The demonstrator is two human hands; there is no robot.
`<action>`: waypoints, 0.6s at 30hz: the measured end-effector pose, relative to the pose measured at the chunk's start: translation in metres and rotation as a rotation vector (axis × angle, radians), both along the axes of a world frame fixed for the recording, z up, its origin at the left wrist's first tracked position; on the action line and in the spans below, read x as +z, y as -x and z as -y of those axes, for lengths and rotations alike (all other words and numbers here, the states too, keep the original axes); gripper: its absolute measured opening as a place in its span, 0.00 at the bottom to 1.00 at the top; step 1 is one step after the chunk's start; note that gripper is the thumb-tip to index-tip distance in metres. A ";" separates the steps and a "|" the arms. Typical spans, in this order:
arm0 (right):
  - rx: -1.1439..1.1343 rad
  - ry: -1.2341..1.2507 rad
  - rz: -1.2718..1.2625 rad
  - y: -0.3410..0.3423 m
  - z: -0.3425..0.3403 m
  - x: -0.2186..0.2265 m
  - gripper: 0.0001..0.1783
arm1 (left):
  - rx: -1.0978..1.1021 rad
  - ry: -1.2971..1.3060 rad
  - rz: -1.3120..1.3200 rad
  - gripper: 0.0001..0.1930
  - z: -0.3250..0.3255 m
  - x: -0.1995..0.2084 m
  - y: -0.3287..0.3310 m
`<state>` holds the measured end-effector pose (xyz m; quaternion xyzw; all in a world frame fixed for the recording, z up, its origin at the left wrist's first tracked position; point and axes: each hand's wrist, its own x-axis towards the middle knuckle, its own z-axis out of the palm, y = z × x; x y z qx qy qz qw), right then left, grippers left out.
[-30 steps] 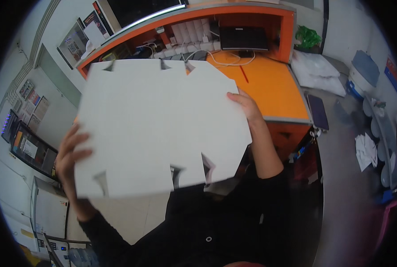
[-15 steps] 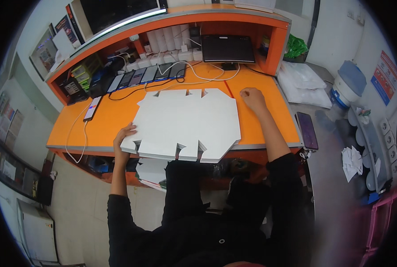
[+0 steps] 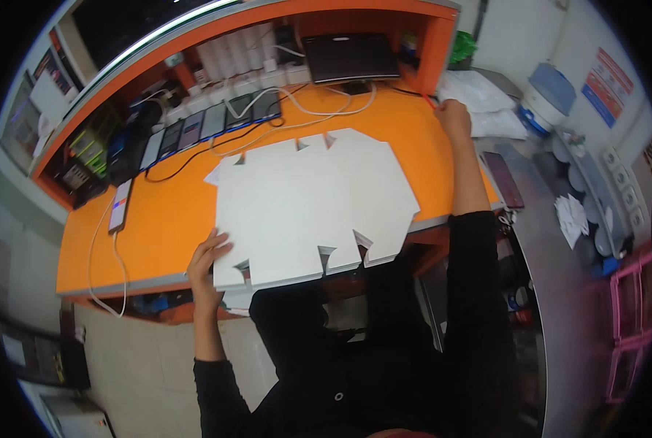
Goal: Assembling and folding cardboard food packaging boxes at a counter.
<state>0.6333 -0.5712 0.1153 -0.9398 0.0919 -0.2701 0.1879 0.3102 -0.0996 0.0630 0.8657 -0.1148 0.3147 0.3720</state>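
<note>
A stack of white cut-out cardboard sheets [image 3: 307, 212], with notches along its near and far edges, lies on the orange desk [image 3: 147, 255] and juts over its front edge. My left hand [image 3: 210, 255] grips the stack's near left corner, with fingers on top of the sheets. Out beyond the stack's far right corner, my right hand [image 3: 454, 118] is closed. At its fingertips shows a thin red thing [image 3: 432, 101], too small to name.
Several phones [image 3: 192, 128] lie in a row at the back left, with cables around them. A dark monitor [image 3: 350, 58] stands behind the stack. Another phone [image 3: 119, 206] lies at the left, and one [image 3: 502, 179] on the grey counter at the right. White packets [image 3: 483, 106] rest farther back.
My right hand has moved away to the far right. The stack has turned and slid nearer to me, with my left hand still at its corner. The view has shifted as well.
</note>
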 end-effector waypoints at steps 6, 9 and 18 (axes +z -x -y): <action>-0.301 0.016 0.089 0.086 0.168 -0.013 0.13 | -0.111 -0.029 -0.101 0.18 -0.007 -0.001 0.000; -0.546 0.076 -0.111 0.140 0.231 -0.018 0.13 | -0.100 -0.030 -0.113 0.19 -0.005 0.005 0.001; -0.448 0.147 -0.094 0.199 0.319 -0.050 0.28 | -0.070 -0.050 -0.174 0.27 0.004 0.010 -0.007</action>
